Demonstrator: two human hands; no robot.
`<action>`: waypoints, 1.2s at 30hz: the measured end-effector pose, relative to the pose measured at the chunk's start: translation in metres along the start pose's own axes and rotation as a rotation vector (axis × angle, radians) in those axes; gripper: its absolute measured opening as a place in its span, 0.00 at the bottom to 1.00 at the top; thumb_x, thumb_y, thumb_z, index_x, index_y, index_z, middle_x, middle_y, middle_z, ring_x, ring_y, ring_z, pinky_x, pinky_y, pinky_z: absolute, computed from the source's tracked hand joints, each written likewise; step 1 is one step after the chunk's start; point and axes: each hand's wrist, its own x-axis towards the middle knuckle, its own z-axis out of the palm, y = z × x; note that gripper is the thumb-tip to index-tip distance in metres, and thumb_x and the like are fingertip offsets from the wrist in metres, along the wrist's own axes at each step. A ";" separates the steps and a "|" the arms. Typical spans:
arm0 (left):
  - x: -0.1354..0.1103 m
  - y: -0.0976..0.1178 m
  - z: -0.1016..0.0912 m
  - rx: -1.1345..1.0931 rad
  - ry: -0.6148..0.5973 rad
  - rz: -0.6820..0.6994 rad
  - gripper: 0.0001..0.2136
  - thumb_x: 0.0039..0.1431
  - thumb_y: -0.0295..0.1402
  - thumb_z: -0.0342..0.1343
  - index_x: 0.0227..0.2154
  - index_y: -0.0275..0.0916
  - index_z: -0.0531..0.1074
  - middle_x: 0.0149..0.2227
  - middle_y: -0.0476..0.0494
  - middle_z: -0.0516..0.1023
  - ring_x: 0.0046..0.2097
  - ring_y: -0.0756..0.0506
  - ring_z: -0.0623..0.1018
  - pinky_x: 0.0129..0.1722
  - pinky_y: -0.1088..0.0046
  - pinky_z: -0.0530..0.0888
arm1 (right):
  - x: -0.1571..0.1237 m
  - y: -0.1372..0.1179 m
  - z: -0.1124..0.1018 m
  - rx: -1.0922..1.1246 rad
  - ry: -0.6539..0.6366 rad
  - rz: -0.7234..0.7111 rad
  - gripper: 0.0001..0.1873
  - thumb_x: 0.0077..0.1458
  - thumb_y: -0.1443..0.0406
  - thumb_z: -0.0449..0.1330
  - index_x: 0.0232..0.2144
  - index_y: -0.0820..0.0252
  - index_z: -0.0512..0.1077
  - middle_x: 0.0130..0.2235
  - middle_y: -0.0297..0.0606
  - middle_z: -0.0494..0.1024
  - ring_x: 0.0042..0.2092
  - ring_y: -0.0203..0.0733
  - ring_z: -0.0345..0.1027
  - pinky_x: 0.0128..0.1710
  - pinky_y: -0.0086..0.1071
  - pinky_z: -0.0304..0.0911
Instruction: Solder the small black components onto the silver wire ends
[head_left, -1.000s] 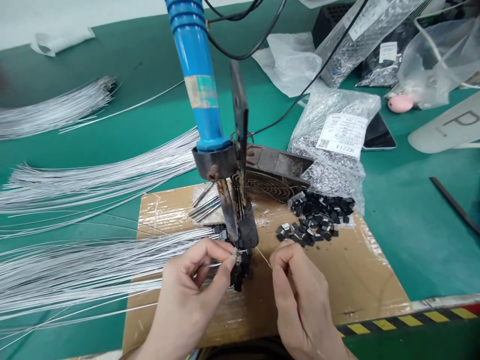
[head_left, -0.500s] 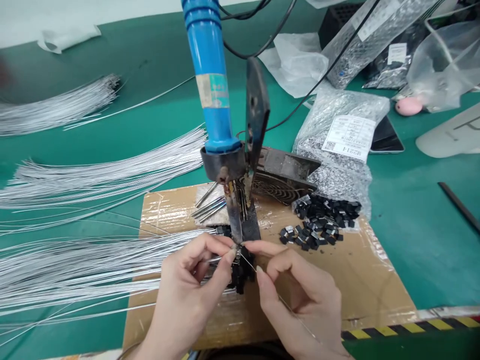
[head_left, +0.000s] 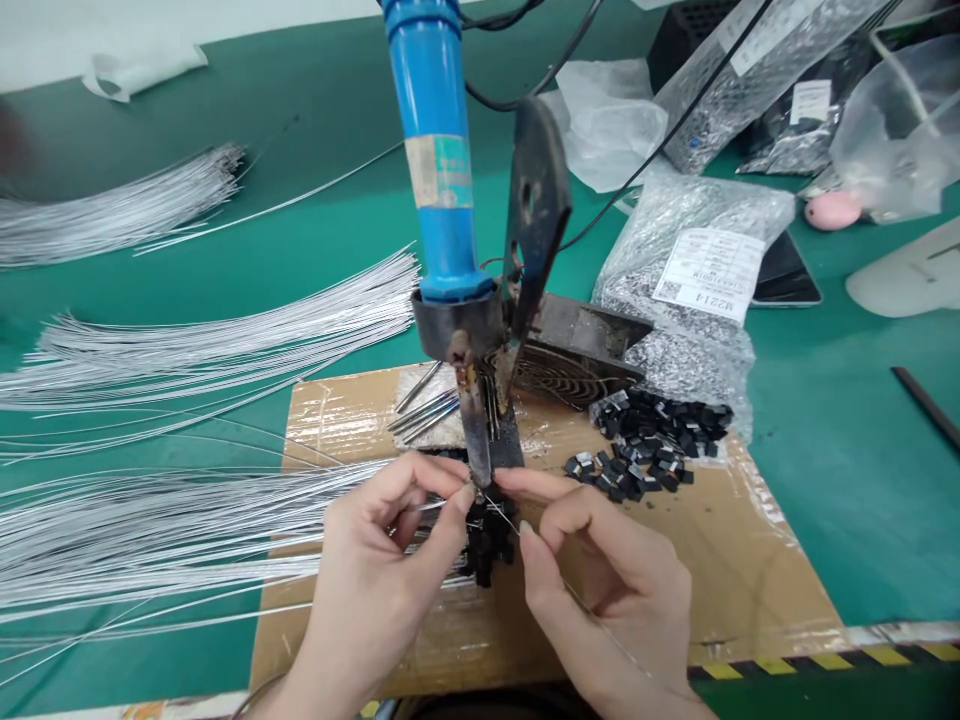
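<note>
A blue-handled soldering iron (head_left: pixel 442 200) stands tip down in a dark metal holder (head_left: pixel 459 325). At its tip, my left hand (head_left: pixel 394 560) pinches something small between thumb and forefinger; the fingertips mostly hide it. My right hand (head_left: pixel 607 580) holds a thin strand of solder wire (head_left: pixel 504 517), which runs from the iron tip past the thumb and across the palm. The right forefinger reaches close to the tip. Below the fingertips lies a cluster of small black connectors (head_left: pixel 484 555). White wires (head_left: pixel 187 520) extend left from there, partly behind my left hand.
Cardboard (head_left: pixel 757 560) covers the work spot on the green table (head_left: pixel 847 420). Loose black pieces (head_left: pixel 652 450) lie right, before a labelled plastic bag (head_left: pixel 690 250). A fan (head_left: pixel 585 350) stands behind the iron. More wire bundles (head_left: pixel 247 335) lie left. A black cable (head_left: pixel 675 130) crosses the back.
The whole view has shifted slightly, so most things sit a little farther right. Both hands keep their pinches at the iron tip, and the solder wire is still in my right hand.
</note>
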 end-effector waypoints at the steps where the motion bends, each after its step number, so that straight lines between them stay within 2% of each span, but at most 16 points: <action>1: 0.000 0.000 0.000 -0.002 -0.007 0.003 0.06 0.60 0.27 0.64 0.28 0.41 0.77 0.29 0.52 0.79 0.29 0.53 0.75 0.28 0.84 0.70 | 0.000 0.000 -0.001 0.000 -0.002 0.002 0.11 0.58 0.74 0.63 0.28 0.56 0.69 0.52 0.34 0.85 0.46 0.39 0.83 0.50 0.27 0.72; 6: 0.000 -0.001 0.000 -0.012 -0.012 0.016 0.06 0.62 0.27 0.64 0.29 0.43 0.78 0.31 0.53 0.79 0.30 0.53 0.75 0.29 0.84 0.70 | 0.001 -0.001 -0.002 0.006 -0.010 0.002 0.11 0.59 0.74 0.63 0.28 0.56 0.69 0.52 0.37 0.85 0.46 0.41 0.84 0.50 0.30 0.72; 14: 0.000 0.002 -0.002 0.025 -0.009 0.017 0.06 0.61 0.28 0.64 0.28 0.42 0.78 0.30 0.52 0.79 0.29 0.53 0.76 0.28 0.83 0.70 | 0.003 -0.003 0.000 0.000 0.007 -0.026 0.11 0.57 0.75 0.63 0.28 0.56 0.69 0.51 0.33 0.85 0.46 0.37 0.83 0.50 0.26 0.71; 25: 0.000 0.002 0.000 -0.005 -0.009 0.005 0.06 0.62 0.27 0.64 0.28 0.41 0.78 0.30 0.51 0.79 0.29 0.53 0.76 0.28 0.83 0.70 | 0.003 -0.004 -0.002 -0.020 -0.005 -0.027 0.11 0.58 0.74 0.63 0.27 0.56 0.70 0.50 0.43 0.86 0.45 0.45 0.84 0.48 0.33 0.74; 32: -0.001 0.000 -0.003 -0.013 -0.013 0.013 0.06 0.62 0.27 0.65 0.29 0.42 0.78 0.33 0.51 0.81 0.31 0.53 0.77 0.30 0.84 0.71 | 0.002 -0.004 0.000 -0.017 0.005 -0.017 0.10 0.58 0.74 0.64 0.28 0.56 0.71 0.50 0.41 0.86 0.45 0.43 0.84 0.48 0.30 0.75; 36: -0.001 0.000 -0.002 -0.012 -0.007 0.026 0.07 0.62 0.26 0.64 0.29 0.42 0.78 0.33 0.51 0.80 0.32 0.53 0.78 0.31 0.85 0.72 | 0.002 -0.004 0.000 -0.030 0.001 -0.030 0.10 0.59 0.73 0.64 0.28 0.57 0.70 0.50 0.43 0.86 0.46 0.45 0.84 0.48 0.32 0.76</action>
